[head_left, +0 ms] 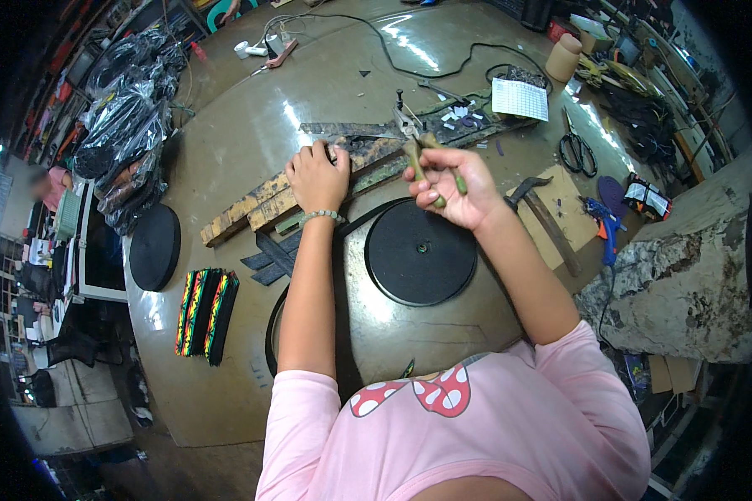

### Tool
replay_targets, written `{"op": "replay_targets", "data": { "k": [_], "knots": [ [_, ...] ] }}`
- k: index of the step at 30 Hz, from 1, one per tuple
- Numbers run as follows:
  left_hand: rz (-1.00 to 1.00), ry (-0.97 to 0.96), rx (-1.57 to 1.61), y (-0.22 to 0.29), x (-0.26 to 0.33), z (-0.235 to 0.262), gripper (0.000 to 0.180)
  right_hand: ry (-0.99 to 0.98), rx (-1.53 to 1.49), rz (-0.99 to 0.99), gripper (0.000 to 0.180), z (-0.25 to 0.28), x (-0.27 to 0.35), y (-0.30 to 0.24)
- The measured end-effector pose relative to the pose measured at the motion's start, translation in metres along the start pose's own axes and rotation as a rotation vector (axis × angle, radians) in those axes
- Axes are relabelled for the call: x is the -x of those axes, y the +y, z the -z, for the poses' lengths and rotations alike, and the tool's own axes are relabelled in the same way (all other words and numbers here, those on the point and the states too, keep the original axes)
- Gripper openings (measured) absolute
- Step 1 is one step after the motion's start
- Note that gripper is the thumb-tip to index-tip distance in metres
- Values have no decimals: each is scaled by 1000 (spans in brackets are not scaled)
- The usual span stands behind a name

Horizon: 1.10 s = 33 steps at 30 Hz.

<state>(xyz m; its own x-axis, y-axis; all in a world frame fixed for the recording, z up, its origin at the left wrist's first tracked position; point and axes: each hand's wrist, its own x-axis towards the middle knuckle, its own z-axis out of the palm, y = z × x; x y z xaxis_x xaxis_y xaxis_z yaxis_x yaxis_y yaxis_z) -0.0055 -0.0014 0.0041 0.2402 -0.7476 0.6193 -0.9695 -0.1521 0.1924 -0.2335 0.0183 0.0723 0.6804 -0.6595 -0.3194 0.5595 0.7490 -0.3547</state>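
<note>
My right hand is wrapped round a pair of pliers with yellow-green handles. Their metal jaws point away from me, beside a small dark upright post. My left hand lies curled over worn wooden bars, fingers bent. A bit of something black shows between its thumb and fingers, too hidden to name. Between my forearms lies a large flat roll of black webbing, and a black strap runs from it toward my left wrist. Short black strap pieces lie left of that forearm.
Left are a second black roll, multicoloured patterned straps and plastic-wrapped goods. Right are a hammer, black-handled scissors and a blue glue gun. A paper sheet and a power cord lie farther back.
</note>
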Motion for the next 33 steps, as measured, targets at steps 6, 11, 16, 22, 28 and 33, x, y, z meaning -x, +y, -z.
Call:
{"op": "replay_targets", "data": {
  "k": [6, 11, 16, 22, 28, 33],
  "knots": [
    [-16, 19, 14, -1, 0, -1, 31, -36, -315, -56, 13, -5, 21, -28],
    [-15, -8, 5, -1, 0, 1, 31, -139, -595, -170, 19, -8, 21, -50],
    [-1, -51, -4, -1, 0, 4, 32, -215, -881, -235, 31, -10, 20, -67],
    [-32, -13, 52, -2, 0, 2, 32, -266, -1017, -237, 37, 0, 19, -82],
    [-1, -69, 16, -2, 0, 2, 32, -313, -1013, -265, 40, 14, 13, -90],
    [-7, -69, 14, -2, 0, 3, 31, -327, -1000, -274, 41, 16, 7, -96]
  ]
}}
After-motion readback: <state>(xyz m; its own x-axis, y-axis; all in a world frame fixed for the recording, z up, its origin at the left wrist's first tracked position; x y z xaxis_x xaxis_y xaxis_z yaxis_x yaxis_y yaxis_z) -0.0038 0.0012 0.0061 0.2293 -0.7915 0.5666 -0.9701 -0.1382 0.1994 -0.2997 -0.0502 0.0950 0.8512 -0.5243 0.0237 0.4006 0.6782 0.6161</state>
